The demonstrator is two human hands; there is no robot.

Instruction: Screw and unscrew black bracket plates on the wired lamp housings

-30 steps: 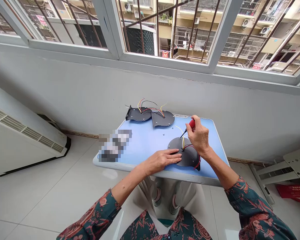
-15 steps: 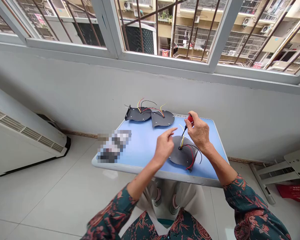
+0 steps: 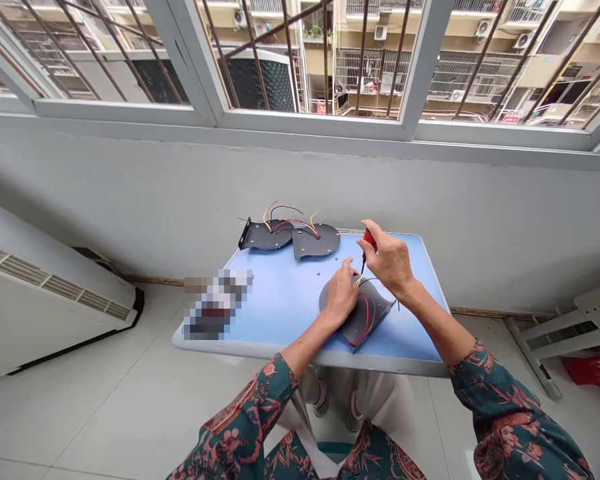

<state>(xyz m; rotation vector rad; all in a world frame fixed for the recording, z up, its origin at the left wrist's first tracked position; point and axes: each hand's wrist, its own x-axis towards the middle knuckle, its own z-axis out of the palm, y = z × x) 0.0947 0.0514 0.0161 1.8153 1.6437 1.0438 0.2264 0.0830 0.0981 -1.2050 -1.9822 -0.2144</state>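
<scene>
A dark grey plate [image 3: 361,321] with red, black and yellow wires lies on the blue table [image 3: 275,313] near its front edge. My left hand [image 3: 343,293] rests on the left part of this plate, its fingers at the far rim beside the wires; whether it pinches anything is hidden. In my right hand [image 3: 387,261] is a red-handled screwdriver [image 3: 369,239], pointing down to the plate's far edge. Its tip is hard to make out near my left fingertips. Tiny dark screws [image 3: 319,273] lie on the table left of my left hand.
Two similar wired plates, one at the left [image 3: 270,235] and one beside it [image 3: 317,241], lie at the table's back edge. A blurred patch [image 3: 219,303] covers things at the table's left. Behind is the wall under a barred window.
My left hand has come down onto the plate, which has turned and shifted left. The screwdriver now stands more upright. The whole view has shifted slightly.
</scene>
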